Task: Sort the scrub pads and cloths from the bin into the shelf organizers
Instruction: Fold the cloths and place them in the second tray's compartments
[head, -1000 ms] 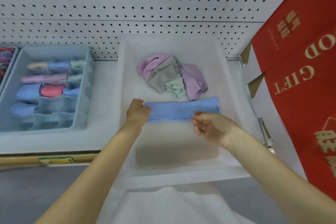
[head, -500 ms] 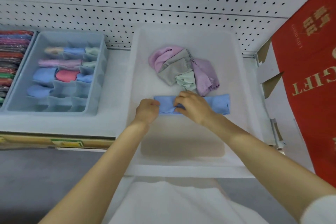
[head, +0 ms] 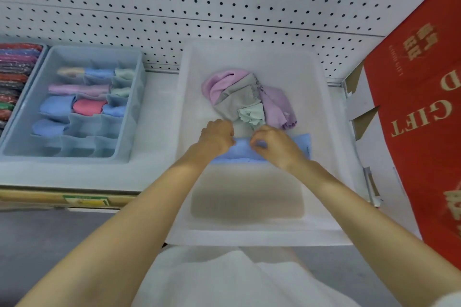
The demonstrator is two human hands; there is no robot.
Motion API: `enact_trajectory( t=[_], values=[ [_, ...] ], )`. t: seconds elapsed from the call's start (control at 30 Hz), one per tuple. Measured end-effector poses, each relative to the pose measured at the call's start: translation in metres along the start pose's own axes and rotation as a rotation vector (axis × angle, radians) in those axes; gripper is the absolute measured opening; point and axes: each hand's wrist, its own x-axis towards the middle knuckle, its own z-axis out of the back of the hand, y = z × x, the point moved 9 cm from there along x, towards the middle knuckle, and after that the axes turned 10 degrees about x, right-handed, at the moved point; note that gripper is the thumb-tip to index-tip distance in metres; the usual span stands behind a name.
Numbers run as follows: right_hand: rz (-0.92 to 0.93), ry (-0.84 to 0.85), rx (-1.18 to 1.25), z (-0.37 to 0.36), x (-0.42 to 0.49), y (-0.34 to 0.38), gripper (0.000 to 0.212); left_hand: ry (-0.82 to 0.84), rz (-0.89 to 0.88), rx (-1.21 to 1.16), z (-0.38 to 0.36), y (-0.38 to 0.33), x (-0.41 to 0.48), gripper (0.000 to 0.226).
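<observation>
Down on the floor of the clear bin, a folded blue cloth lay flat as a long strip, its long axis running left to right across the bin, its right end pointing at the bin's right wall and its scalloped edge facing the person. Both hands were on it: the left hand was curled into a loose fist over the strip's left end, and the right hand had its fingers bent down onto the middle, pinching or pressing the fabric; whether either hand had truly gripped it, I could not tell. Just behind the strip sat a loose heap of cloths, purple, grey and pale green, not yet folded or sorted. To the left, on the shelf, the blue organizer already held rolled cloths in its rear and middle compartments, while its front row looked empty. By that showing the job seemed a little past halfway: the blue cloth needed finishing and placing, and the heap remained.
</observation>
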Motion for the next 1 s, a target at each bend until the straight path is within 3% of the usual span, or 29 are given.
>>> enact_trajectory(
  t=[0.07,0.17,0.23,0.37,0.47,0.5,0.6,0.73,0.83,0.93,1.0],
  values=[
    [-0.059,-0.077,-0.079,0.021,0.006,-0.013,0.020,0.053,-0.018,0.088,-0.003,-0.003,0.006,0.033],
    [-0.135,0.062,-0.244,0.020,0.014,-0.027,0.035,0.125,-0.046,0.165,-0.008,-0.004,0.008,0.044],
    [-0.181,0.106,-0.296,0.015,0.017,-0.034,0.033,0.157,-0.074,0.191,-0.010,-0.006,0.008,0.043],
    [-0.240,0.195,-0.214,0.008,0.011,-0.040,0.024,0.283,-0.101,0.175,-0.012,-0.010,0.003,0.042],
    [-0.280,0.228,-0.143,0.017,0.001,-0.036,0.023,0.396,-0.178,0.124,-0.010,-0.021,-0.008,0.020],
    [-0.274,0.221,-0.109,0.024,-0.001,-0.032,0.023,0.399,-0.193,0.079,-0.005,-0.025,-0.012,0.024],
    [-0.201,0.153,0.068,0.053,-0.003,-0.008,0.014,0.335,-0.228,-0.068,0.020,-0.033,-0.025,0.039],
    [-0.175,0.158,0.351,0.082,-0.012,0.024,0.022,0.167,-0.321,-0.111,0.067,-0.055,-0.044,0.028],
    [-0.147,0.126,0.459,0.095,-0.012,0.040,0.008,0.013,-0.364,0.085,0.108,-0.075,-0.060,0.028],
    [-0.120,0.080,0.500,0.107,-0.011,0.051,0.027,-0.093,-0.361,0.343,0.157,-0.096,-0.087,0.012],
    [-0.057,0.075,0.547,0.115,-0.014,0.066,0.033,-0.133,-0.430,0.382,0.192,-0.111,-0.106,0.015]
  ],
)
